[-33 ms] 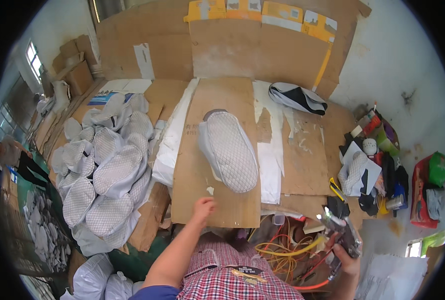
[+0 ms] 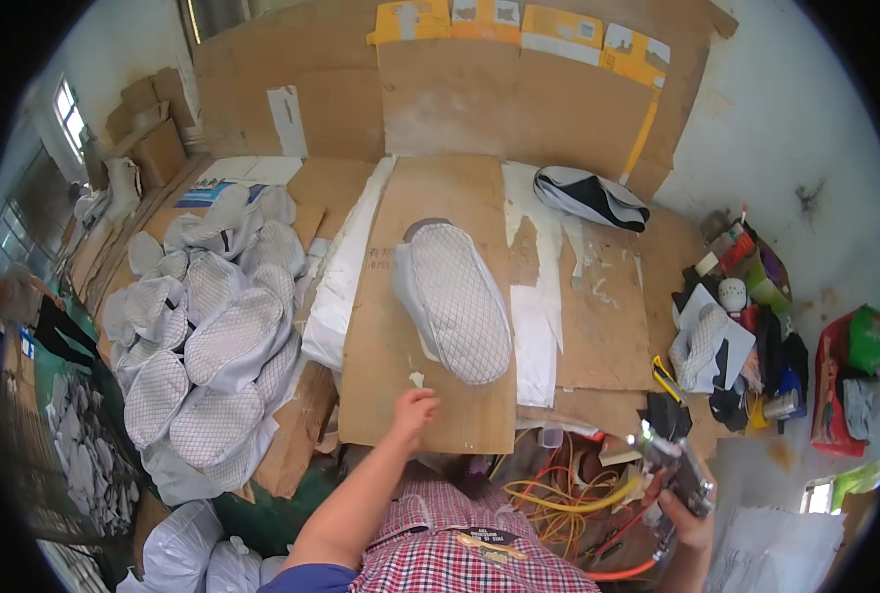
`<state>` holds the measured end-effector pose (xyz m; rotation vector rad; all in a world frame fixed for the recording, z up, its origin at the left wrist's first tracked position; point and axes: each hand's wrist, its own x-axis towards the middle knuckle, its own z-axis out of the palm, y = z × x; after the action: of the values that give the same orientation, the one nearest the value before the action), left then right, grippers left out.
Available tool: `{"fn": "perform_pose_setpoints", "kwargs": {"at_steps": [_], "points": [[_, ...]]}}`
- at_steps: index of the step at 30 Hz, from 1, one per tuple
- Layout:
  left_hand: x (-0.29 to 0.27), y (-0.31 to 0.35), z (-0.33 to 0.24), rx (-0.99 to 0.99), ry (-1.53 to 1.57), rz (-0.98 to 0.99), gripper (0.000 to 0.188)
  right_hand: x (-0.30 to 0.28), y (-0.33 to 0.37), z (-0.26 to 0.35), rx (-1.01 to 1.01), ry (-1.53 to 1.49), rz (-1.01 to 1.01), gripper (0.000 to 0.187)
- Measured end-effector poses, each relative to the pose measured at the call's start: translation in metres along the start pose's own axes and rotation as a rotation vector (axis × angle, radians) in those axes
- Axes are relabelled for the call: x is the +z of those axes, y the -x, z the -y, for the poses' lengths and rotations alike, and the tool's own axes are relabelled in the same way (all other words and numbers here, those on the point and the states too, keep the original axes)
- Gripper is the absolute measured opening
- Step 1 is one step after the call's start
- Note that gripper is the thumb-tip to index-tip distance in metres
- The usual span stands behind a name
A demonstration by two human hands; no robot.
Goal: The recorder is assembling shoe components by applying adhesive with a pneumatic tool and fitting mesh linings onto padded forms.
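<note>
On a cardboard sheet (image 2: 390, 395) straight ahead lies a light grey shoe upper (image 2: 457, 306), its diamond-patterned underside facing up. My left hand (image 2: 415, 415) is over the near part of that sheet, closed, its fingers curled and nothing visible in them. Just beyond the fingertips is a small white scrap (image 2: 417, 379). At the lower right, my right hand (image 2: 685, 514) grips a metal spray gun (image 2: 685, 472) with an orange hose (image 2: 626, 570) near it. The hand partly hides the gun's handle. Both hands are apart from the shoe upper.
Similar shoe uppers (image 2: 222, 336) are piled on the left. Another grey-and-black upper (image 2: 591, 198) lies at the back right. A yellow cutter knife (image 2: 667, 378) sits by the right edge. Hoses (image 2: 558, 494) tangle below the table. A co-worker (image 2: 49, 316) stands far left.
My left hand has shifted slightly to the right. My right hand still holds the spray gun, and the shoe upper stays in place.
</note>
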<state>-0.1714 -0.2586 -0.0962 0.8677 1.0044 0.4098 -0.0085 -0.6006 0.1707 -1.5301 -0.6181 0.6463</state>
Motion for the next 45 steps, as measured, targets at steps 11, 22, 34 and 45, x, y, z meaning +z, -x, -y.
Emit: {"fn": "perform_pose_setpoints", "kwargs": {"at_steps": [11,22,34,45], "points": [[0.075,-0.014,-0.012,-0.135,0.299,-0.165,0.016,-0.001,-0.075,-0.012,-0.012,-0.053,0.108,0.056],[0.113,0.021,-0.119,-0.163,0.629,0.0,0.02,0.015,-0.247,-0.193,-0.035,0.638,-0.078,0.056],[0.112,0.03,-0.178,-0.085,0.8,0.065,0.016,0.167,-0.277,-0.154,0.301,-0.888,0.434,0.037],[-0.012,0.093,-0.293,0.304,0.954,0.112,0.016,0.202,-0.288,-0.068,-0.072,-0.981,0.351,0.033]]}}
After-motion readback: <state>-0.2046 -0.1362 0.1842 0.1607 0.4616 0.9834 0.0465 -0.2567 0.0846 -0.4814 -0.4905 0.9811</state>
